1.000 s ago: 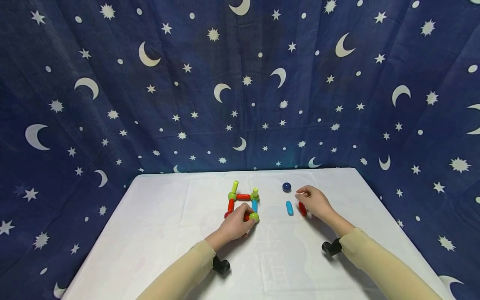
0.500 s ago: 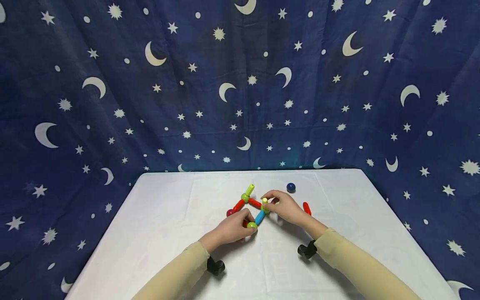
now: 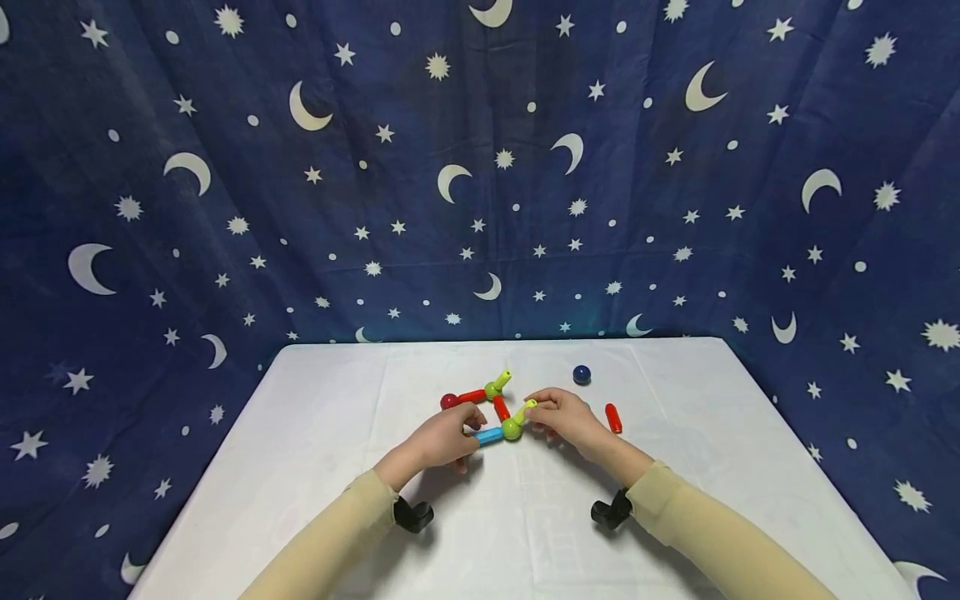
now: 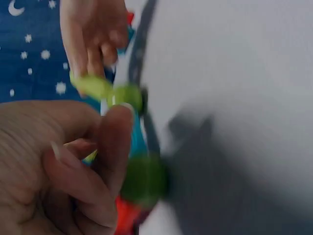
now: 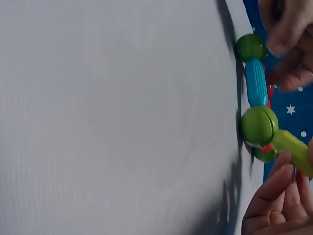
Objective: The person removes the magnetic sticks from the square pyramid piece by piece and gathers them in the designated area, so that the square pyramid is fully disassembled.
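A frame of coloured rods and balls lies on the white table. My right hand (image 3: 566, 417) pinches a yellow-green rod (image 3: 525, 410) that sticks up from a green ball (image 3: 512, 429). From that ball a blue rod (image 3: 491, 436) leads to another green ball (image 5: 251, 47), which my left hand (image 3: 442, 437) hides in the head view. The left fingers are loosely curled right beside this ball, and the right wrist view shows a gap there. Behind, a red rod (image 3: 501, 408) joins a far green ball (image 3: 492, 390) with its own upright yellow-green rod (image 3: 504, 379).
A crimson ball (image 3: 448, 401) ends the red rod (image 3: 472, 397) at the frame's far left corner. To the right lie a loose navy ball (image 3: 581, 375) and a loose red rod (image 3: 613, 418). A dark starry cloth (image 3: 480, 208) hangs behind the table (image 3: 337, 375).
The right hand came left from the loose pieces and took hold of the upright yellow-green rod. The frame has turned clockwise; the left hand moved slightly left and loosened from its ball.
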Demonstrator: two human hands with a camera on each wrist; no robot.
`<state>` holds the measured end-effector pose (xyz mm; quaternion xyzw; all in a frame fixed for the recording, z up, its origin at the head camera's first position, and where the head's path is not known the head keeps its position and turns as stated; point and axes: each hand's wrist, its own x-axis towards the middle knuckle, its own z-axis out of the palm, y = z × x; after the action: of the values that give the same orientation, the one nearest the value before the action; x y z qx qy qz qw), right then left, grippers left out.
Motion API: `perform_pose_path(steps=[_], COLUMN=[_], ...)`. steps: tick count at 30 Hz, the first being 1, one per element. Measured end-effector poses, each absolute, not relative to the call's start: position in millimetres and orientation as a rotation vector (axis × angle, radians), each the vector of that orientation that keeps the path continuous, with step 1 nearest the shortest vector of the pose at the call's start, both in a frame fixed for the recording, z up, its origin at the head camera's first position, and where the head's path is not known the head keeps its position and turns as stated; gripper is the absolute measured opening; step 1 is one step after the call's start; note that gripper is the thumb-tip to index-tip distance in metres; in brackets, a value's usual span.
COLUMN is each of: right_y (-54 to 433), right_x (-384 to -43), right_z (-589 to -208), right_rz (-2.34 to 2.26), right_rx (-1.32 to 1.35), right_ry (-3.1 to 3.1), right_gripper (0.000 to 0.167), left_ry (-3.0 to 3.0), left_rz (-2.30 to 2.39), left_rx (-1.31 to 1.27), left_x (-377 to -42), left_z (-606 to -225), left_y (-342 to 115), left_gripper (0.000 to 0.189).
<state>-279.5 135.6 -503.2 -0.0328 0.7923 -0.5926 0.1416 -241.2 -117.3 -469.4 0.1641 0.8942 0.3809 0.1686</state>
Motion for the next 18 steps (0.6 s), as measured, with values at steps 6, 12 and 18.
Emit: perform_pose_path(steps=[6, 12, 18], right_y=[129.4, 124.2, 121.1], right_x=[-278.8, -277.1, -275.8], right_z=[-507.9, -508.9, -510.7], right_rz=[-1.918, -1.992, -2.039], right_rx=[0.127, 0.17, 0.233], right_ry=[2.034, 1.934, 1.91], right_gripper=[0.045, 0.043, 0.04], left_ry=[2.582, 2.771, 2.906], left_rz=[1.15, 1.076, 0.979], left_rx=[0.42, 0.373, 0.395], left_x=[-240.4, -245.8, -248.1], left_z=[-479.9, -493.3, -496.2], left_y=[-86.1, -69.7, -64.4], left_gripper=[0.035, 0.031, 0.026])
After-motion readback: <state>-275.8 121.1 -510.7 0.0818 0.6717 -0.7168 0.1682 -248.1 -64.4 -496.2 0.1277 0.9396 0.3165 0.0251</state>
